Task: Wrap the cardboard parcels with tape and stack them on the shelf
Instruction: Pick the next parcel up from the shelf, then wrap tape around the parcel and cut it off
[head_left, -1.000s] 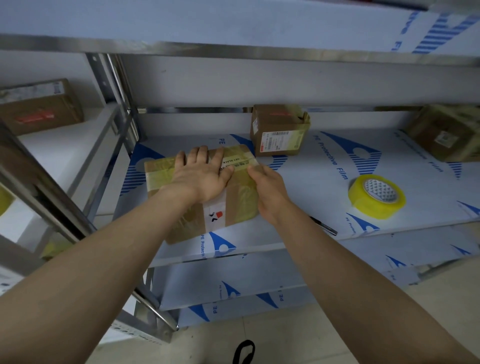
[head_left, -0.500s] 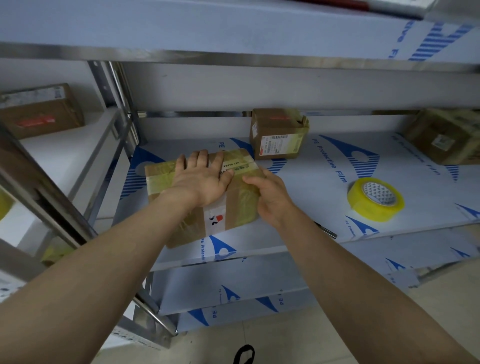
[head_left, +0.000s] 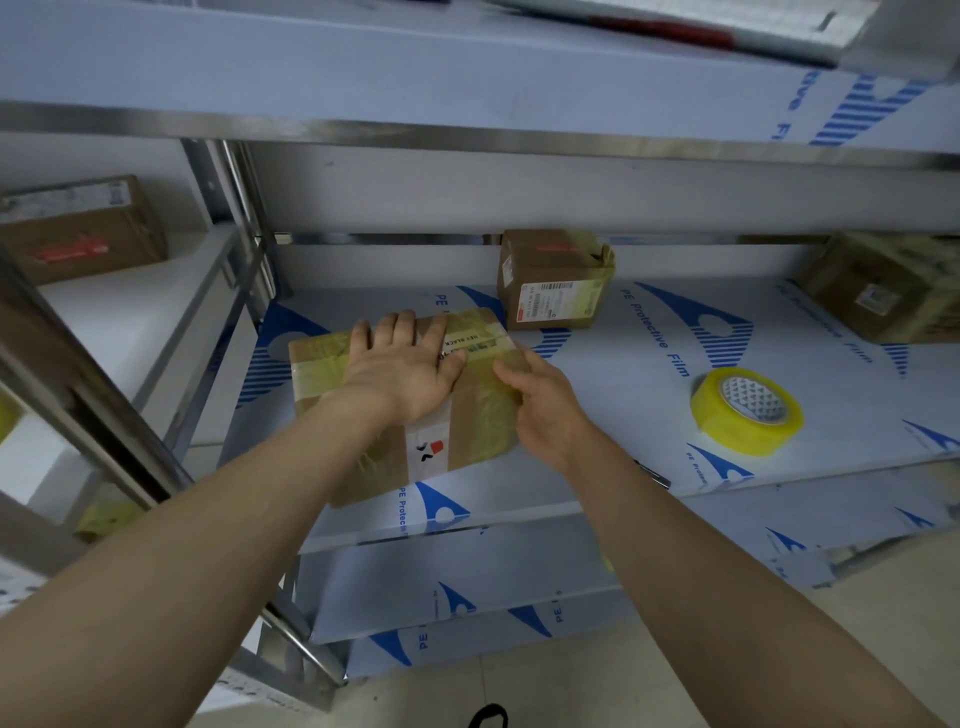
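My left hand lies flat on top of the taped cardboard parcel, fingers straight and close together, pressing down with the fingertips pointing to 12 o'clock. My right hand is at the parcel's 3 o'clock side. Its thumb rests on the taped top and the fingers curl over the right edge in a grip, but their tips are hidden from me.

The parcel sits on the middle shelf, near the front lip and toward its left end, turned slightly askew. Yellowish tape bands cross its top and a white sticker shows on the near face.

At 3 o'clock from the parcel, well apart, a yellow tape roll lies flat on the shelf. At 1 o'clock, near the back wall, stands a small labelled carton. At 2 o'clock, in the far corner, sits another taped carton. At 10 o'clock, on the neighbouring rack, is a brown carton.
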